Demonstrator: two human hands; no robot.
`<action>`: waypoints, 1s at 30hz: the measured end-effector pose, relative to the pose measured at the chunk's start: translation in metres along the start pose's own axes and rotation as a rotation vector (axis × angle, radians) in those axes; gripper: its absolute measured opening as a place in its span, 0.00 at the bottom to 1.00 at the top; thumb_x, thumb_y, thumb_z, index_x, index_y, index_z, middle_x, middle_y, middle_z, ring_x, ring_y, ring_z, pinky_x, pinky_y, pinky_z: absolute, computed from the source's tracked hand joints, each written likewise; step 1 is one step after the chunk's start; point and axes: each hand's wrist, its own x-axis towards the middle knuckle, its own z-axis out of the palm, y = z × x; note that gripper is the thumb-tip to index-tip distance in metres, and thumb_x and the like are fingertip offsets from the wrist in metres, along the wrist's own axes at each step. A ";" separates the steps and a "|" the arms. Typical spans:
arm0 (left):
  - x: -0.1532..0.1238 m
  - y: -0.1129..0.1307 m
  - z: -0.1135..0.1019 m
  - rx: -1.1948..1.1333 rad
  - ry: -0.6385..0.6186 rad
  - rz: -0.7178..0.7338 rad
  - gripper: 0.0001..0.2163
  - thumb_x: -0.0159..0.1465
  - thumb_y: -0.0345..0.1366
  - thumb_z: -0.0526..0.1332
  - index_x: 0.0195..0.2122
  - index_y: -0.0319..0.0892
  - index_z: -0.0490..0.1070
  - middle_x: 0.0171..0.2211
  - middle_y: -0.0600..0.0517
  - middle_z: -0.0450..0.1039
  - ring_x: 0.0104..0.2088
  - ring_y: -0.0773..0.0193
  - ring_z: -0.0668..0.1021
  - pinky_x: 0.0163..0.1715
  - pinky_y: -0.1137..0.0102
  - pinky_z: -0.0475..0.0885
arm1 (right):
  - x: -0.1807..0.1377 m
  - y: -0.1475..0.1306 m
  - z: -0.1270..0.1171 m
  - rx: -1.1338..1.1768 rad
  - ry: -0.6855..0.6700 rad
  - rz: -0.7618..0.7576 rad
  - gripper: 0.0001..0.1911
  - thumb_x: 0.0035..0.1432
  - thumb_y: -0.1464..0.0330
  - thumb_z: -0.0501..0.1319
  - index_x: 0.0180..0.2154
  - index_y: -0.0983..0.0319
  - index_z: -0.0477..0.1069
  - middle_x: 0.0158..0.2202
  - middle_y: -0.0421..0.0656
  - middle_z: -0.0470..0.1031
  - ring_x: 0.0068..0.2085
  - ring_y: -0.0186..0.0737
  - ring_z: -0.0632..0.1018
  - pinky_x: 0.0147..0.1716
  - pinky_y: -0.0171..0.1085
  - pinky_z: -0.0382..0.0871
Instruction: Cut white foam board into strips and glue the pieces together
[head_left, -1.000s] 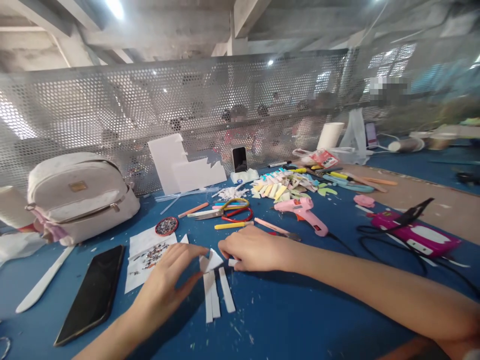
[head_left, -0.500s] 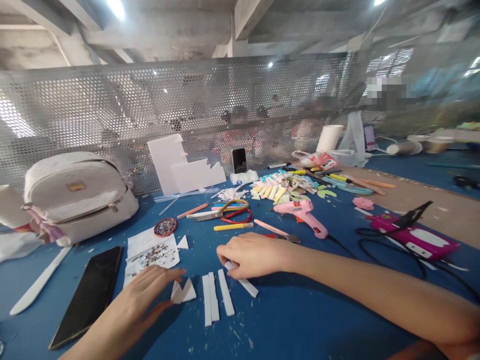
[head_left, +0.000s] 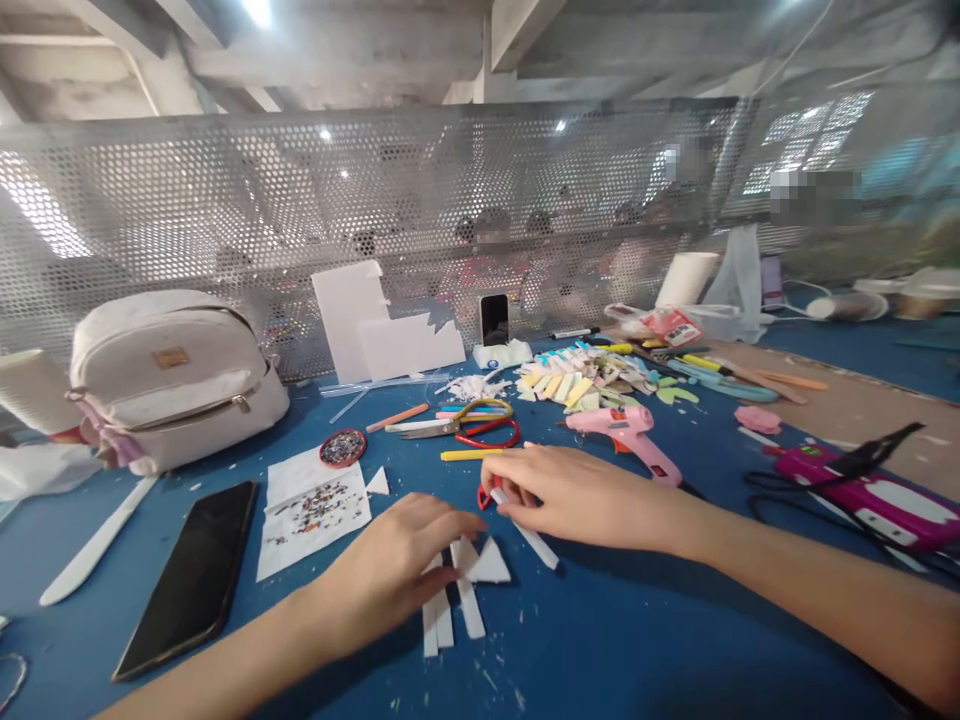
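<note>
My left hand (head_left: 397,565) rests on the blue table with its fingers pinched on small white triangle pieces (head_left: 484,562). The pieces lie over the top ends of several white foam strips (head_left: 450,615). My right hand (head_left: 581,495) comes in from the right, its fingers curled on one white strip (head_left: 534,540) that slants down to the table. A red handle loop (head_left: 484,495) shows just left of its fingertips. The two hands are a short gap apart.
A black phone (head_left: 191,575), a white plastic knife (head_left: 90,548) and a white backpack (head_left: 176,375) lie to the left. A paper with sequins (head_left: 311,510), a red dish (head_left: 343,447), scissors (head_left: 465,425), a pink glue gun (head_left: 630,435) and foam scraps (head_left: 581,380) lie behind, before a mesh partition (head_left: 225,230).
My left hand has slid right with the white triangles, from beside the sequin paper onto the tops of the strips. My right hand has moved right and farther away, carrying one strip.
</note>
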 end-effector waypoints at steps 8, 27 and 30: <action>0.016 -0.021 0.002 0.047 0.050 -0.036 0.17 0.64 0.22 0.59 0.53 0.44 0.66 0.50 0.47 0.75 0.50 0.53 0.76 0.49 0.59 0.71 | -0.013 0.008 0.011 0.155 -0.079 0.081 0.02 0.61 0.68 0.59 0.37 0.59 0.67 0.30 0.38 0.75 0.36 0.39 0.75 0.28 0.32 0.58; -0.088 -0.015 -0.007 0.208 0.121 -0.245 0.26 0.64 0.34 0.62 0.61 0.57 0.59 0.57 0.52 0.73 0.56 0.53 0.76 0.55 0.58 0.73 | -0.003 0.009 0.037 0.095 -0.154 -0.139 0.40 0.44 0.54 0.72 0.57 0.58 0.65 0.50 0.47 0.66 0.48 0.53 0.73 0.42 0.42 0.68; -0.073 -0.009 0.010 0.151 0.127 -0.250 0.35 0.59 0.35 0.66 0.64 0.55 0.52 0.59 0.48 0.69 0.58 0.48 0.72 0.56 0.52 0.71 | -0.007 0.011 0.041 0.096 -0.139 -0.150 0.40 0.44 0.56 0.73 0.58 0.57 0.65 0.51 0.47 0.65 0.51 0.53 0.71 0.46 0.44 0.68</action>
